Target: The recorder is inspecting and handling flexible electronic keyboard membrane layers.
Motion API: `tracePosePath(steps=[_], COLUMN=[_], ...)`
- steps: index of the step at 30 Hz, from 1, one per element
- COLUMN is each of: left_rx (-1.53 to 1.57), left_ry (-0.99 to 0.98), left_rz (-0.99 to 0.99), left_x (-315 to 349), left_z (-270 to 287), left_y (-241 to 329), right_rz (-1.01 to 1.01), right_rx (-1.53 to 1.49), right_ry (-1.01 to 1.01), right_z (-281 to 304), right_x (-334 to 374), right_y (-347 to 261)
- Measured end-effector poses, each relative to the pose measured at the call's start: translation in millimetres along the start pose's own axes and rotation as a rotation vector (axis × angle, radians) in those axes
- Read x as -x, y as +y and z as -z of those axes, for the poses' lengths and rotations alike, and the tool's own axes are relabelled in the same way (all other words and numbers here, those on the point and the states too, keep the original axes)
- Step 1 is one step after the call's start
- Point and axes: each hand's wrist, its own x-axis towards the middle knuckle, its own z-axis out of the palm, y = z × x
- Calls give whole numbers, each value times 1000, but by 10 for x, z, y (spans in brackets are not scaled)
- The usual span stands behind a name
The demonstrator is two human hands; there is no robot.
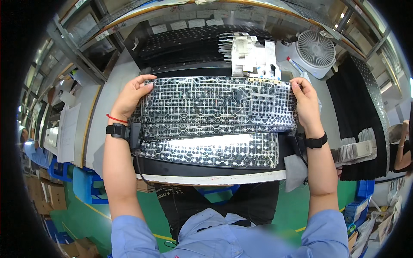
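Between my hands is a wide, thin keyboard membrane sheet (215, 103), clear and dark with silvery circuit lines and many round dots. My left hand (137, 92) pinches its upper left corner, thumb on the front. At the upper right corner my right hand (304, 96) grips the same sheet, thumb also in front. Below and partly behind it, a second membrane sheet (206, 150) lies on the black work surface, slightly tilted and glaring with reflected light. Its upper part is hidden by the held sheet.
White stacked paper-like strips (249, 56) stand behind the sheets. To their right are a white fan (316, 49) and a red-capped marker (294, 64). Black layered sheets (357, 112) lie at far right, with a pale stack (357, 148) on them. A blue stool (86, 185) stands at left.
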Motion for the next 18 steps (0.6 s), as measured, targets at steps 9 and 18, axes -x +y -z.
tracePosePath(steps=[9,18], left_rx=[15,-26], left_ry=[181,113], left_rz=[-61,17], left_x=[-27,9], left_z=[-72,-94], left_y=[45,30], right_rz=[-3,-60], right_rx=[36,-43], right_ry=[66,93], right_z=[75,33], right_x=[-52,-38], right_y=[136,103])
